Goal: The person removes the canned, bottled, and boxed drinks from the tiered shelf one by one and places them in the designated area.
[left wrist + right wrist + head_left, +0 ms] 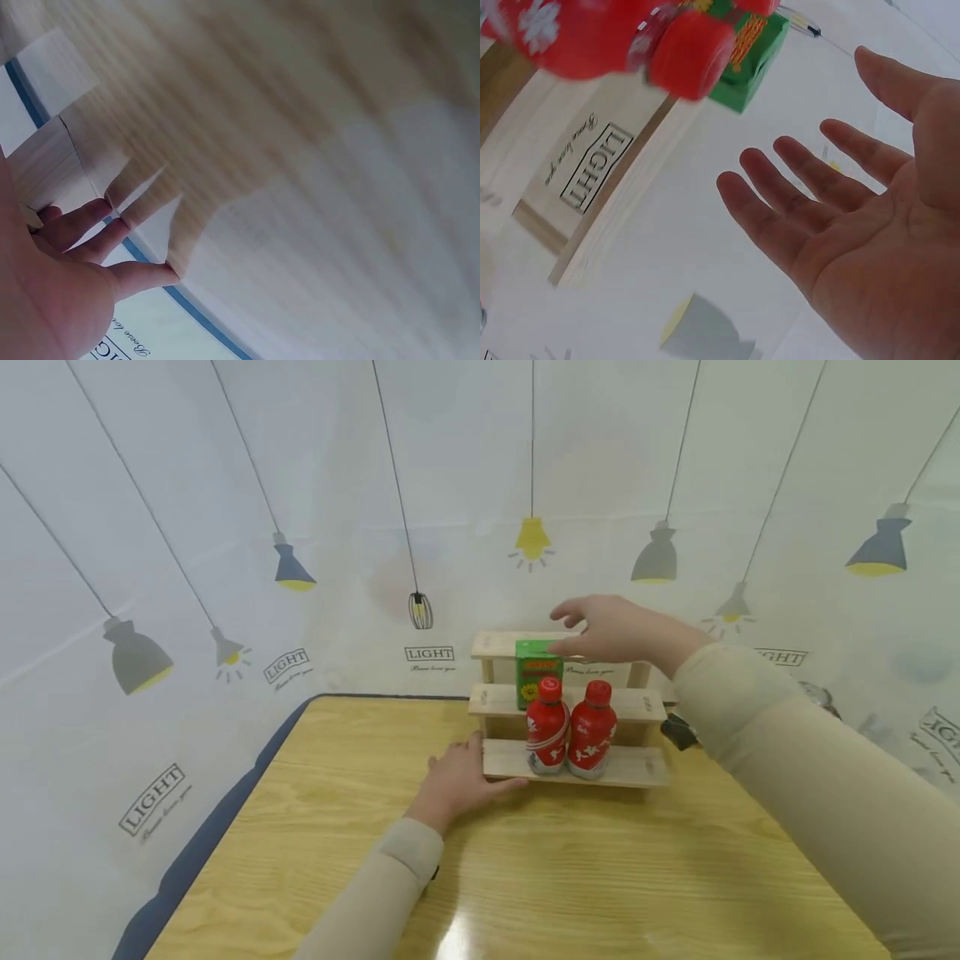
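A three-step wooden shelf [491,702] stands on the table near the wall. On its middle step is a green carton [527,670] with red lettering and a yellow flower. Two red bottles [547,727] with white print stand side by side on the bottom step. My left hand [456,783] is at the shelf's left end, thumb along the bottom step's front edge. In the left wrist view its spread fingertips touch the glossy tabletop. Raised beside the carton's top, my right hand [611,625] has relaxed fingers; the right wrist view shows nothing in its palm [877,247].
Behind the table [360,752] hangs a pale wall cover [465,552] printed with lamps. A small black object [678,732] lies just right of the shelf, and a round metallic thing [819,695] shows partly behind the right sleeve [795,777].
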The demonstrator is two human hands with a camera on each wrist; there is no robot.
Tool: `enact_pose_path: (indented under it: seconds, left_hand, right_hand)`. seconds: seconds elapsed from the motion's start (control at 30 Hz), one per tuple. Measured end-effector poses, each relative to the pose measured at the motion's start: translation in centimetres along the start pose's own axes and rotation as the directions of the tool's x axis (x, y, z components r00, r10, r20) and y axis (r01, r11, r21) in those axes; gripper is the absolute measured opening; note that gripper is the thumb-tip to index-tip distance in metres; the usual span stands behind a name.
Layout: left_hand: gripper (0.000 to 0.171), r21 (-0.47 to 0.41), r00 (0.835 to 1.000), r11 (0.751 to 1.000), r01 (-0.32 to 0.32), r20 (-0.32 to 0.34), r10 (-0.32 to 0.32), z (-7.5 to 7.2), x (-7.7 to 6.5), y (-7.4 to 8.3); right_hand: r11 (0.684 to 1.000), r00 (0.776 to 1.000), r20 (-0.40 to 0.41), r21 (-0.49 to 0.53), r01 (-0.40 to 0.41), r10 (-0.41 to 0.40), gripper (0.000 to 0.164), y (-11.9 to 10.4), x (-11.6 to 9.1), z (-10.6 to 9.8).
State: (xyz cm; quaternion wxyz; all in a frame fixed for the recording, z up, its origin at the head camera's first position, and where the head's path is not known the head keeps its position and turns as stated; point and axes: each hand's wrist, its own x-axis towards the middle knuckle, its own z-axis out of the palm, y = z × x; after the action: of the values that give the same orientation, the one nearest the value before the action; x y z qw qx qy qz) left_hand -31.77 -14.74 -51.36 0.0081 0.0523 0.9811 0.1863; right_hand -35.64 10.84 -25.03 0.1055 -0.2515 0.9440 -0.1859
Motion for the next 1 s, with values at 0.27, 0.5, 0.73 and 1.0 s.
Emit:
enact_pose_path:
  seconds: [0.27,0.5,0.73,1.0]
  left_hand:
    - [0.133,-0.016,1.000,1.000,-0.001,-0.004,0.001,-0.2,-0.1,0.0]
    - [0.131,0.004,1.000,1.000,-0.001,0.002,0.001,-0.2,-0.1,0.0]
    - [0.130,0.009,1.000,1.000,-0.011,0.005,0.010,-0.3,-0.2,0.0]
    - [0.130,0.004,1.000,1.000,-0.012,-0.004,0.012,-0.3,-0.3,0.1]
  right_hand:
    - [0.998,0.999,0.048,-0.060,-0.022,0.025,0.075,-3.0,2.9,2.2]
    - [0.995,0.996,0.029,-0.063,-0.079,0.081,0.070,-2.7,3.7,3.3]
    - [0.990,0.989,0.046,-0.022,-0.141,0.142,0.069,-1.4,4.6,4.3]
    - [0.990,0.990,0.021,0.009,-0.142,0.141,0.067,-0.2,4.6,4.1]
